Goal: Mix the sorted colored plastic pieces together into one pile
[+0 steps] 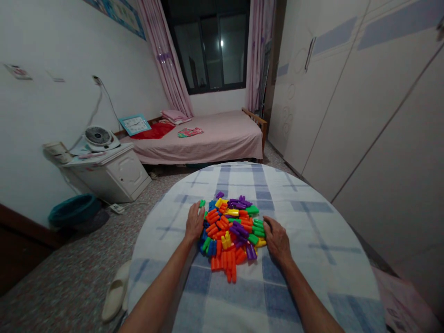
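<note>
A heap of small plastic blocks (231, 231) in orange, purple, green, yellow and blue lies in the middle of a round table covered with a blue and white checked cloth (305, 259). My left hand (194, 223) rests flat against the left side of the heap, fingers stretched out. At the heap's right side lies my right hand (276, 238), with its fingers curled down and touching green and yellow blocks. Neither hand has lifted a block.
A bed with a pink cover (211, 136) stands under the dark window. A white cabinet (111, 173) with a small fan (98, 137) stands at the left wall, a teal basin (72, 209) beside it. White wardrobes (364, 106) line the right. A slipper (116, 291) lies on the floor.
</note>
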`<state>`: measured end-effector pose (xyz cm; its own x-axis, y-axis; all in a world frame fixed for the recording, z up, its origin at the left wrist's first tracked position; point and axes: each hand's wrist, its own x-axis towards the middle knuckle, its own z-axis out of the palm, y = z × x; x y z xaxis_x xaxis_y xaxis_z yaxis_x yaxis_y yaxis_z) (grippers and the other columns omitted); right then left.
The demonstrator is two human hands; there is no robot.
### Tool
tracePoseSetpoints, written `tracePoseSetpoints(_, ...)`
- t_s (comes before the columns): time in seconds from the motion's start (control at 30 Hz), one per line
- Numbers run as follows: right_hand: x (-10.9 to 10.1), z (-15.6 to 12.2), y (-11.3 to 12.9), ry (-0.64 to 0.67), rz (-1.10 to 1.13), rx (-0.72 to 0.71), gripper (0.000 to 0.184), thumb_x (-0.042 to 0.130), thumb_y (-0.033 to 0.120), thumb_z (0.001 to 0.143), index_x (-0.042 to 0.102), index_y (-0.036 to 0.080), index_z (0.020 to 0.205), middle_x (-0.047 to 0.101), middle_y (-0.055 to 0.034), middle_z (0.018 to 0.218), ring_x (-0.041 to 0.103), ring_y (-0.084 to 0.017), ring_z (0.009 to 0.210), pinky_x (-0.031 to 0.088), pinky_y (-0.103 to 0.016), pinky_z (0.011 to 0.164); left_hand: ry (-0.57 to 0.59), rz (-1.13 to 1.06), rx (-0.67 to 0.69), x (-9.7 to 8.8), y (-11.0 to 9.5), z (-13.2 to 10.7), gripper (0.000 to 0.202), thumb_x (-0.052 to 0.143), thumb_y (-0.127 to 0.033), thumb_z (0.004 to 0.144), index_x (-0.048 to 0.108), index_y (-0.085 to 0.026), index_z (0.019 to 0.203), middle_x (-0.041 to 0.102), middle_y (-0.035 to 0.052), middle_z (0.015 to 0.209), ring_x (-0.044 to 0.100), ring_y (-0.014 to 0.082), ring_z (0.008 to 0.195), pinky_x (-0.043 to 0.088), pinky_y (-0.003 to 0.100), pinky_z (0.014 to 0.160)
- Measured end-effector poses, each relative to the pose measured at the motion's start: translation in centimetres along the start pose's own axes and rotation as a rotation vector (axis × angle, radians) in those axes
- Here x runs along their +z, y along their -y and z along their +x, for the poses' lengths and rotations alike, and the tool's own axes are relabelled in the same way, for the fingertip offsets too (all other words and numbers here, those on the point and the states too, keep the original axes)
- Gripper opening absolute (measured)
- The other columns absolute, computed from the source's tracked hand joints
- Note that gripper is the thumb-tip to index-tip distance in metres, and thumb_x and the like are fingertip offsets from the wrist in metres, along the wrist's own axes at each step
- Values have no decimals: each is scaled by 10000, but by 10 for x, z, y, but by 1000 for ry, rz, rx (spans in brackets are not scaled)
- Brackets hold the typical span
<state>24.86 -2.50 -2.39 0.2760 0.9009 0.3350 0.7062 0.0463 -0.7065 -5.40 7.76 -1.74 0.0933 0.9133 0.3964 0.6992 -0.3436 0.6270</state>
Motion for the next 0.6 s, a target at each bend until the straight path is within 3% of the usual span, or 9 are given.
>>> tracePoseSetpoints(0.13,0,0,0,-10,10,-4,400,340,384,895,589,154,1108,638,-98,1095,572,-208,1025,404,-392,949,153,6,-12,-5,11,31,348,405,-338,851,597,-169,1087,521,138,1310,322,263,1334,152,514,1114)
tracePoseSetpoints(0.3,1,0,-1,-16,17,0,384,357,371,882,594,167,1106,640,-92,1089,574,-216,1016,410,-408,943,269,-53,-28,8,-2,38,477,264,-439,895,612,-172,1083,617,92,1206,514,203,1183,357,405,1043)
tracePoseSetpoints(0.4,1,0,-1,-16,23,-4,380,362,363,879,594,167,1107,642,-93,1087,575,-215,1014,411,-402,943,321,-93,-21,9,-11,31,523,213,-472,905,604,-200,1119,633,44,1192,543,174,1152,389,360,1031)
tracePoseSetpoints(0.5,0,0,1,-17,14,-3,382,359,359,877,595,161,1103,643,-95,1086,576,-213,1010,411,-400,940,279,-95,-27,2,-12,18,536,205,-473,911,558,-186,1194,591,59,1252,508,178,1197,357,365,1061)
tracePoseSetpoints(0.6,-1,1,2,-13,9,9,379,359,354,875,599,153,1089,645,-96,1078,578,-212,1002,413,-398,934,127,-16,-16,-7,-4,-6,514,219,-448,917,542,-172,1208,579,85,1258,507,188,1196,368,375,1053)
